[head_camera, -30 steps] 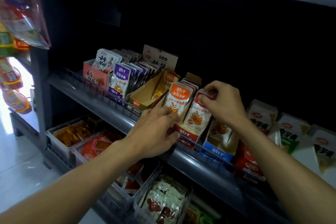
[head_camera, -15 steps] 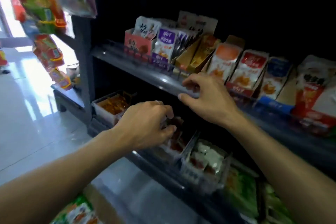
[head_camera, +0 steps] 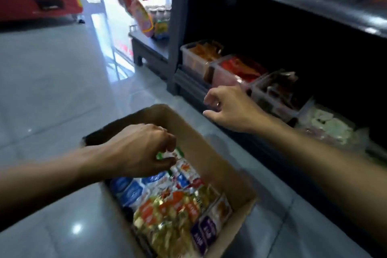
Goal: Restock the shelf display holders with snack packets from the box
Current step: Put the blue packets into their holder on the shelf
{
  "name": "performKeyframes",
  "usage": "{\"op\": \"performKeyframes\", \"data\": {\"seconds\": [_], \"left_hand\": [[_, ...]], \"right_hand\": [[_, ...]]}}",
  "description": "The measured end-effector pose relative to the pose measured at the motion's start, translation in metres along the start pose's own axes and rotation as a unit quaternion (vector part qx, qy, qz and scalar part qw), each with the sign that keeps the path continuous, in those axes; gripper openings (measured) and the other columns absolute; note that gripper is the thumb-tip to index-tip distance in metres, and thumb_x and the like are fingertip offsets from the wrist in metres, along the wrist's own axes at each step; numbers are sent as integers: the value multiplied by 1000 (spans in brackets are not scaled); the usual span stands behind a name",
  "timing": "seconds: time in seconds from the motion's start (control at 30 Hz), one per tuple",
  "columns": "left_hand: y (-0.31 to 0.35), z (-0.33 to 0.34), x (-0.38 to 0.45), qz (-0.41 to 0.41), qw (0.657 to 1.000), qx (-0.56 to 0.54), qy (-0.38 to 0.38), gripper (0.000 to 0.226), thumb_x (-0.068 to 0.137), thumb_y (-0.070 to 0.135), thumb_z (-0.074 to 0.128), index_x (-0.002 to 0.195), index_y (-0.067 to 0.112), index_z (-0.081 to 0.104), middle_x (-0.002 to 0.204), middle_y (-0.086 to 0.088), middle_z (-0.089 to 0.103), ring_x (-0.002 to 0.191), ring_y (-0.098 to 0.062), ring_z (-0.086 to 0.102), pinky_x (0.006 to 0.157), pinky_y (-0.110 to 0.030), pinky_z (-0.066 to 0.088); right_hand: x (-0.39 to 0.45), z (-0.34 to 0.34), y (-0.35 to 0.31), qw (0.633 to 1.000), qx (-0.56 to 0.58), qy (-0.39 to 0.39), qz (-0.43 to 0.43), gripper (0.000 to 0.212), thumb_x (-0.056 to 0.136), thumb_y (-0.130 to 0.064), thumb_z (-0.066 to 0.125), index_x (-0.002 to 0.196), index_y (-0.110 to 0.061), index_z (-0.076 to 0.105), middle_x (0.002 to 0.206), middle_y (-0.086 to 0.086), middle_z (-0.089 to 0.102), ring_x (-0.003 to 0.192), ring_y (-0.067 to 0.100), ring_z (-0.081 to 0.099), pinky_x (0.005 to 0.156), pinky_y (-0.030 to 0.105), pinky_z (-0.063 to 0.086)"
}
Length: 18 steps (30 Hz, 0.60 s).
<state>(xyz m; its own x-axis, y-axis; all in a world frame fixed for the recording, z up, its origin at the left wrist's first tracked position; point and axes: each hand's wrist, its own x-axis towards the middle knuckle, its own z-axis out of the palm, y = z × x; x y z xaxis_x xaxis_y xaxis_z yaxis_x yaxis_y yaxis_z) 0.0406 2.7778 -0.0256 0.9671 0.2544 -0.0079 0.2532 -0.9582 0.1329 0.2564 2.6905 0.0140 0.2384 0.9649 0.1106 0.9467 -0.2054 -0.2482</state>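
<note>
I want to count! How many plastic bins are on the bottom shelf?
4 in a row: orange-filled bin at the far end, red one next, dark one behind the right hand, white-filled one nearest. More may be hidden.

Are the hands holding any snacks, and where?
Left hand hovers over the box, fingers curled; any hold cannot be told. Right hand holds nothing.

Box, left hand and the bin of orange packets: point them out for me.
Box [head_camera: 211, 153]: head view, bare inner right wall.
Left hand [head_camera: 140, 148]: head view, back of the hand, above the box.
Orange-packet bin [head_camera: 191, 59]: head view, clear front wall.
</note>
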Motion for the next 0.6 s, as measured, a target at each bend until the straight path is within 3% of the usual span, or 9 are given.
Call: {"op": "performKeyframes", "data": {"seconds": [0.13, 0.23, 0.33, 0.47, 0.53, 0.6], "left_hand": [[-22, 44, -46, -37, 999, 3, -33, 56, 75, 70, 25, 90, 30, 62, 88, 11, 61, 88, -13, 63, 72, -36, 52], [-30, 73, -67, -52, 997, 12, -49, 53, 76, 66, 29, 82, 26, 63, 82, 7, 64, 82, -17, 64, 76, -34, 49], [-34, 95, -79, -91, 994, 14, -58, 57, 79, 67, 21, 82, 27, 62, 86, 7, 65, 85, -12, 63, 91, -33, 40], [-35, 102, -87, -134, 991, 6, -23, 58, 81, 65, 19, 76, 26, 61, 73, 8, 60, 77, -11, 60, 97, -33, 34], [-34, 103, -89, -143, 990, 6, -15, 55, 81, 62, 21, 72, 25, 61, 69, 8, 58, 74, -12, 59, 97, -33, 34], [-32, 103, -88, -148, 989, 4, -9, 52, 81, 60, 24, 70, 25, 61, 65, 8, 54, 71, -14, 58, 96, -34, 34]], "right_hand": [[-4, 63, -31, 991, 1, -115, -61, 23, 86, -34, 70, 106, -21, 68, 99, -8, 62, 92, 14, 61, 80, 37, 52], [-14, 109, -44, 978, 23, -195, -74, 29, 87, -32, 69, 114, -21, 65, 102, -10, 62, 96, 12, 61, 80, 30, 52], [-13, 143, -49, 961, 36, -271, -46, 46, 88, -33, 70, 131, -21, 56, 120, -1, 63, 102, 15, 60, 86, 32, 53], [0, 184, -54, 949, 52, -310, -24, 85, 82, -37, 77, 151, -17, 31, 151, 7, 42, 133, 23, 45, 107, 37, 42], [0, 202, -54, 942, 36, -334, -19, 97, 75, -41, 81, 151, -19, 26, 155, 8, 33, 136, 27, 39, 109, 40, 40], [-5, 213, -53, 940, 10, -341, -20, 94, 70, -39, 84, 146, -22, 32, 149, 6, 34, 129, 29, 43, 103, 42, 45]]}}
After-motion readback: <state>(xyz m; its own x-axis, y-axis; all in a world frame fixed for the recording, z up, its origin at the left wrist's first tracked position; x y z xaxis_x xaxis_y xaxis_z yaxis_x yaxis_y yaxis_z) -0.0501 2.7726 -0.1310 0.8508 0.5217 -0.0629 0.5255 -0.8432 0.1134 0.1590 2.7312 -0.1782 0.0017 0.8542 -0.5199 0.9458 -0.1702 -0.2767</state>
